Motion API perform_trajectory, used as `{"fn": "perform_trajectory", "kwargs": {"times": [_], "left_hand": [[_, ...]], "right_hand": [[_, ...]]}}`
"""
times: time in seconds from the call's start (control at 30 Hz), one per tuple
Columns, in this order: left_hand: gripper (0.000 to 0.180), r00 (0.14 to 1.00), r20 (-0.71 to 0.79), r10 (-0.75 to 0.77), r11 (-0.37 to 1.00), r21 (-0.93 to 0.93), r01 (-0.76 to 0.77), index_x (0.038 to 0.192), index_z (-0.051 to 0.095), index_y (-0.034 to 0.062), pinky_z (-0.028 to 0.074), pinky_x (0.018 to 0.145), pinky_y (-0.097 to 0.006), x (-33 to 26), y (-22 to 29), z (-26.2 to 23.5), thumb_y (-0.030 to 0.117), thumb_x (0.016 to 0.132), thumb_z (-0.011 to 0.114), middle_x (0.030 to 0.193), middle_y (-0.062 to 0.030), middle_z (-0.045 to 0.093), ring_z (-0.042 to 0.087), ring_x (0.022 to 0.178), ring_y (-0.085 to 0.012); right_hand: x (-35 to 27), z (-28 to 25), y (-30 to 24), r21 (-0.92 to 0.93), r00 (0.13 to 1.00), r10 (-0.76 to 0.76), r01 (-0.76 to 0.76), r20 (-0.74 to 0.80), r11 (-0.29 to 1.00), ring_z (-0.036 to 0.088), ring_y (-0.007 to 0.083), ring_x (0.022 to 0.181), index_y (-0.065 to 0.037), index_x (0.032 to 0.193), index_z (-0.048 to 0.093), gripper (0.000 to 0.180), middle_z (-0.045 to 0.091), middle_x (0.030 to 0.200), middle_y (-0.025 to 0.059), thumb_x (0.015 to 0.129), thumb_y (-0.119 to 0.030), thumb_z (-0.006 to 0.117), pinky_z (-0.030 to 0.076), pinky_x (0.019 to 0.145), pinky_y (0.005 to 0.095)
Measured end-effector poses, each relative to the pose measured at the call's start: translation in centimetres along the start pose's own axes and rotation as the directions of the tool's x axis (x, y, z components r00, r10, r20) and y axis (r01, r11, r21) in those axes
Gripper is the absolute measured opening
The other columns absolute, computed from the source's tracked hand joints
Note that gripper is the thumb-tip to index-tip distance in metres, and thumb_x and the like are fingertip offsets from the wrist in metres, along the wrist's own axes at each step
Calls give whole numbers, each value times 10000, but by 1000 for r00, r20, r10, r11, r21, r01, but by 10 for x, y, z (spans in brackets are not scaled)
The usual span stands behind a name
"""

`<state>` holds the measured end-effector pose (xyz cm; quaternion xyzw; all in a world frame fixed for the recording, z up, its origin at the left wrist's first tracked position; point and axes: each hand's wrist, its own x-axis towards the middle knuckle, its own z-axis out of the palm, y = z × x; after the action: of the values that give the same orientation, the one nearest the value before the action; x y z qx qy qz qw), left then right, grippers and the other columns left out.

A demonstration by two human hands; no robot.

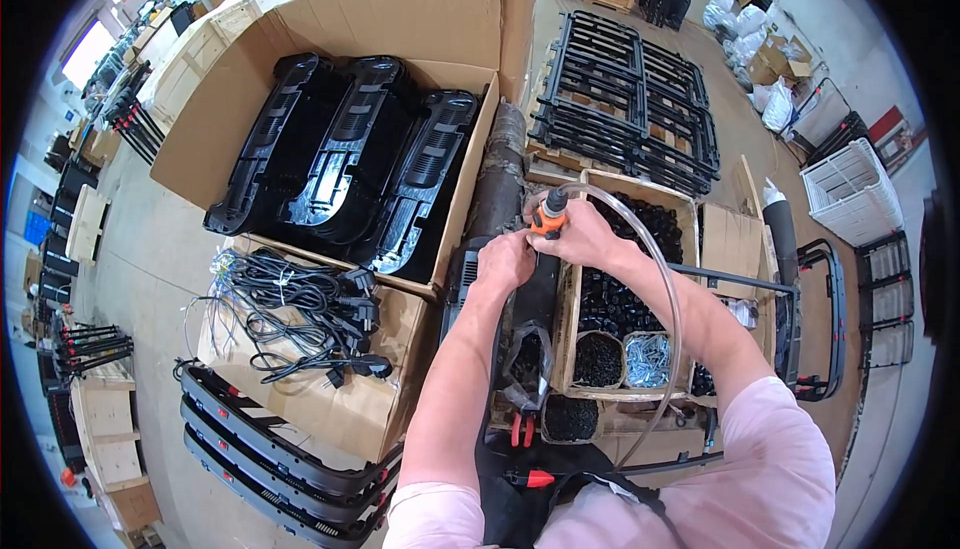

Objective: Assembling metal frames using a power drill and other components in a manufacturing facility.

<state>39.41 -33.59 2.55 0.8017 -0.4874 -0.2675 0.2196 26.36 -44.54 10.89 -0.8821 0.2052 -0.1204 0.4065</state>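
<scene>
In the head view, the right hand (580, 237) is wrapped around an orange pneumatic screwdriver (549, 218), hose end up, beside the parts box's (572, 324) left edge, toward its far corner. The left hand (506, 261) curls just beside the tool; whether it pinches anything, I cannot tell. Black screws (598, 361) fill the box's near left corner, with silver screws (648, 361) alongside. The step looks like driving a fastener; the next move probably calls for steady, straight pressure.

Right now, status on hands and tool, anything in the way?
Right hand gripping orange tool. Left hand alongside, grip unclear. Clear hose crossing right forearm.
</scene>
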Motion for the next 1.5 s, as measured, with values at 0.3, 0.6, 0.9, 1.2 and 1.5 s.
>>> {"fn": "perform_trajectory", "kwargs": {"times": [0.3,0.6,0.9,1.2,1.5], "left_hand": [[299,998,-48,42,999,21,-41,1069,760,68,582,917,-515,-10,0,4,306,956,618,1078,-227,762,725,1056,-408],[178,914,-347,211,977,35,-213,982,723,111,580,800,-522,-7,-11,30,273,987,650,955,-172,760,734,924,-399],[352,936,349,52,389,-870,303,863,602,90,375,482,-273,-121,22,42,329,1067,443,726,-25,592,508,553,-114],[291,534,842,-81,227,-506,832,1238,658,56,489,1039,-432,-254,8,204,268,1054,582,1176,-104,661,616,1128,-233],[456,708,694,132,826,-472,309,1402,616,-18,492,1070,-350,-267,24,206,284,1073,522,1307,-137,717,662,1215,-252]], "right_hand": [[-7,10,-1,-153,999,11,-17,-36,988,702,236,893,-54,1113,685,377,732,950,93,796,-194,834,557,845,385],[-33,-17,-32,222,968,-14,71,-249,972,728,212,1040,-17,1218,696,456,762,1131,126,797,-123,834,577,939,371],[-268,-65,-62,468,841,389,-189,-377,863,703,261,1207,35,1353,595,530,747,1227,171,886,-119,795,548,1083,403],[-509,-4,-115,480,539,712,-527,-449,701,705,275,1192,38,1326,576,567,750,1253,162,839,-138,809,537,1075,423],[-575,48,-135,338,620,771,-702,-144,627,722,280,1134,-50,1289,635,493,747,1206,121,840,-119,825,561,1023,402]]}}
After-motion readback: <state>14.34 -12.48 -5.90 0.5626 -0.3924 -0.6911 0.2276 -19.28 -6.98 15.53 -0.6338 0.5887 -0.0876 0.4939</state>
